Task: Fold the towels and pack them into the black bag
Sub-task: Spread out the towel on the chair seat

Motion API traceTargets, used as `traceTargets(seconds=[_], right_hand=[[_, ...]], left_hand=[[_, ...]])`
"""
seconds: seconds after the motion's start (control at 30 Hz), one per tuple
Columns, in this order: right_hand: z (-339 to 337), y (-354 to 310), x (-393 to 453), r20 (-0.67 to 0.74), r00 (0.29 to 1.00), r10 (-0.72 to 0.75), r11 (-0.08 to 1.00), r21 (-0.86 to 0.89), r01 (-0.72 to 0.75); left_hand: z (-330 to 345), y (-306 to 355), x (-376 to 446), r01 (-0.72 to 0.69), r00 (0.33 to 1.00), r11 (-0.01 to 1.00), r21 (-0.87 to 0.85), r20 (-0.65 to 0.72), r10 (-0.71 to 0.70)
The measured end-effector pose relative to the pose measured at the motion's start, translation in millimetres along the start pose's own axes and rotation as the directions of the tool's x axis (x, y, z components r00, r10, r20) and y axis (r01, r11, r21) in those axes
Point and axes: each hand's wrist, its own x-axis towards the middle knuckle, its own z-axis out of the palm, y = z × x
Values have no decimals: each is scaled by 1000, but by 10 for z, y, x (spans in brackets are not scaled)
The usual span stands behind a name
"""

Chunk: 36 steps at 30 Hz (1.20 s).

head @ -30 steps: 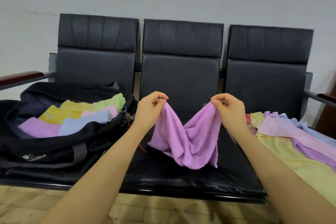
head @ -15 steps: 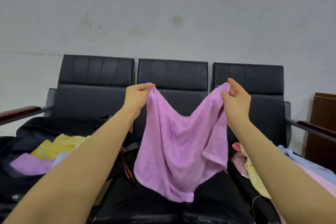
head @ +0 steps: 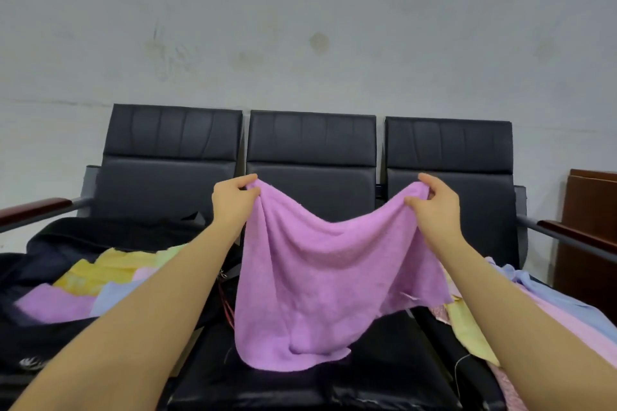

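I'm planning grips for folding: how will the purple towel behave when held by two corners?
Probably very floppy: the purple towel sags deeply between the left hand and right hand, which pinch its top corners. Likely light, since fingertip pinches hold it up. Its lower edge drapes loosely over the seat, so it won't keep shape.

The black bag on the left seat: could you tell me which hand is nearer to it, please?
Left. The left hand pinches the purple towel just beside the black bag; the right hand holds the towel's far corner.
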Motion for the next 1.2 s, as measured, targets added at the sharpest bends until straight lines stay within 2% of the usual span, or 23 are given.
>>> traceTargets(seconds=[0.17, 0.27, 0.37, 0.47, 0.63, 0.87, 1.1, 1.2], right_hand=[[41, 142, -62, -13, 999, -50, 995, -84, 49], [111, 131, -100, 54, 997, -48, 998, -29, 49], [220, 47, -126, 159, 986, -55, 995, 94, 40], [356, -77, -122, 212, 975, -59, 978, 206, 15], [508, -200, -130, 310, 948, -66, 942, 332, -43], [502, -76, -199, 361, 932, -40, 922, 374, -105], [550, 73, -437, 453, 891, 13, 944, 287, -160], [630, 126, -495, 450, 893, 31, 971, 197, -133]], left_hand=[[-3, -105, -85, -71, 997, 992, 102, 35, 68], [70, -106, -159, -40, 998, 999, -22, 55, 41], [217, -63, -272, 26, 987, 991, -134, 163, -4], [397, 24, -407, 50, 948, 989, -143, 318, -2], [657, 136, -621, -62, 851, 990, -126, 511, 119], [780, 142, -616, -56, 916, 986, -155, 386, 113], [762, 304, -472, -44, 955, 979, -198, 280, 100], [755, 335, -405, -23, 964, 987, -160, 258, 64]])
